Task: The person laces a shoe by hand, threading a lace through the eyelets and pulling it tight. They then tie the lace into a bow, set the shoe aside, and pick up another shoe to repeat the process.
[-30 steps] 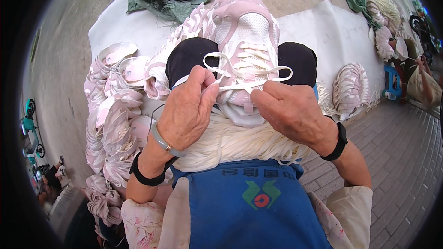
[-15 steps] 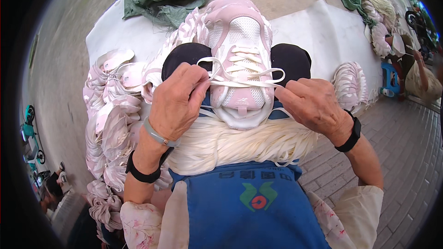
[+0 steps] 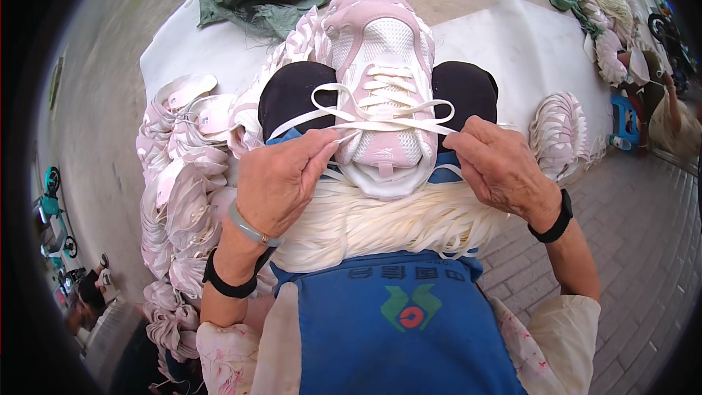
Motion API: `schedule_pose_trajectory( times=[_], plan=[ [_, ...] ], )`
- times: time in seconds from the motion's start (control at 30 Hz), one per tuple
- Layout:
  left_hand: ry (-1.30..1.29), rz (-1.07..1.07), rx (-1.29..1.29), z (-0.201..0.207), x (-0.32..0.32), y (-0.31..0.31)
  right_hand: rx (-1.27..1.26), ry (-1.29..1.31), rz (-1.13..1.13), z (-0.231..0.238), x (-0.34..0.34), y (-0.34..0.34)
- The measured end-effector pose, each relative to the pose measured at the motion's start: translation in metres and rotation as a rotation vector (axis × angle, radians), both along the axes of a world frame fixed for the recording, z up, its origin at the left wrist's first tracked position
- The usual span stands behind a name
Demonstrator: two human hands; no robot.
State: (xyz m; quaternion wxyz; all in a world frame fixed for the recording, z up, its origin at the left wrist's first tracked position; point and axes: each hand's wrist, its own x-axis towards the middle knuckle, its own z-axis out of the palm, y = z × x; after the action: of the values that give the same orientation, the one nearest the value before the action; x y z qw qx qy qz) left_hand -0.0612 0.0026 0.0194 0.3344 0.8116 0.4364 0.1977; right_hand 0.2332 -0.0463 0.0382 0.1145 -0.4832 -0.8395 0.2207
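The left hand (image 3: 281, 179) and right hand (image 3: 506, 168) pinched the shoelace (image 3: 395, 124), grips closed; black-clad knees (image 3: 298, 99) flanked the sneaker (image 3: 387, 38), apparently steadying it.

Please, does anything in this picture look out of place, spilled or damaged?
No, nothing clearly stands out. The white lace forms loose loops at both sides of the pink-and-white shoe, but the left hand and right hand pinch it, so this seems ordinary.

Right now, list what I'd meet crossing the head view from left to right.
Teal scooter, pile of pink-and-white shoe pieces, left hand, pink-and-white sneaker, right hand, fanned stack of shoe pieces, blue stool.
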Motion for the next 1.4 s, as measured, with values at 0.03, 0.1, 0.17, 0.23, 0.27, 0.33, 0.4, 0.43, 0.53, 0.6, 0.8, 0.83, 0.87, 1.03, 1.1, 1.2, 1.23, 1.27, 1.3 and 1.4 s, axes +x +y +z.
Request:
schedule_pose_trajectory(
  times=[0.03,0.1,0.17,0.23,0.27,0.33,0.4,0.43,0.53,0.6,0.8,0.83,0.87,1.03,1.1,1.2,1.23,1.27,1.3,1.4],
  plan=[
    [0.053,0.006,-0.039,0.003,0.001,0.000,-0.034,-0.015,-0.005,0.001,0.000,0.000],
    [0.102,0.009,-0.076,0.003,0.001,0.001,-0.008,0.037,-0.009,-0.002,-0.002,0.003],
    [0.047,0.039,0.049,0.000,-0.001,0.003,0.019,0.083,-0.017,-0.005,-0.005,0.005],
    [0.060,0.047,0.022,0.001,-0.004,0.003,-0.006,0.129,-0.123,-0.009,-0.008,0.006],
    [0.078,0.056,-0.005,0.001,-0.004,0.004,-0.006,0.126,-0.123,-0.010,-0.008,0.005],
    [0.065,0.045,-0.011,0.002,-0.004,0.005,-0.023,0.133,-0.158,-0.011,-0.010,0.005],
    [0.057,0.036,-0.016,0.004,-0.005,0.007,0.012,0.179,-0.157,-0.013,-0.011,0.005],
    [0.058,0.026,-0.065,0.005,-0.004,0.008,0.046,0.224,-0.156,-0.013,-0.012,0.005],
    [0.012,0.030,-0.106,-0.001,-0.004,0.007,0.003,0.218,-0.193,-0.011,-0.015,0.003],
    [-0.040,0.039,-0.098,-0.004,-0.003,0.007,-0.014,0.238,-0.206,-0.014,-0.018,0.002],
    [-0.021,0.045,-0.134,-0.005,0.000,0.010,-0.042,0.285,-0.258,-0.013,-0.023,0.001],
    [-0.008,0.041,-0.146,-0.004,0.001,0.011,-0.051,0.294,-0.283,-0.014,-0.023,0.001],
    [0.005,0.036,-0.159,-0.003,0.001,0.012,-0.051,0.289,-0.287,-0.015,-0.022,0.000],
    [-0.059,0.002,-0.129,-0.008,0.004,0.014,-0.092,0.363,-0.334,-0.020,-0.020,-0.001],
    [-0.063,0.001,-0.118,-0.007,0.006,0.013,-0.024,0.340,-0.308,-0.020,-0.020,0.003],
    [-0.017,-0.011,-0.041,0.000,0.011,0.012,0.025,0.314,-0.285,-0.018,-0.020,0.004],
    [0.001,-0.028,-0.013,0.002,0.013,0.012,0.006,0.309,-0.289,-0.018,-0.020,0.003],
    [0.018,-0.044,0.015,0.002,0.014,0.013,0.005,0.310,-0.290,-0.017,-0.020,0.003],
    [0.023,-0.041,0.016,0.001,0.015,0.013,0.017,0.281,-0.280,-0.016,-0.021,0.003],
    [0.022,-0.079,0.018,-0.002,0.017,0.013,0.038,0.203,-0.249,-0.011,-0.024,0.004]
  ],
)
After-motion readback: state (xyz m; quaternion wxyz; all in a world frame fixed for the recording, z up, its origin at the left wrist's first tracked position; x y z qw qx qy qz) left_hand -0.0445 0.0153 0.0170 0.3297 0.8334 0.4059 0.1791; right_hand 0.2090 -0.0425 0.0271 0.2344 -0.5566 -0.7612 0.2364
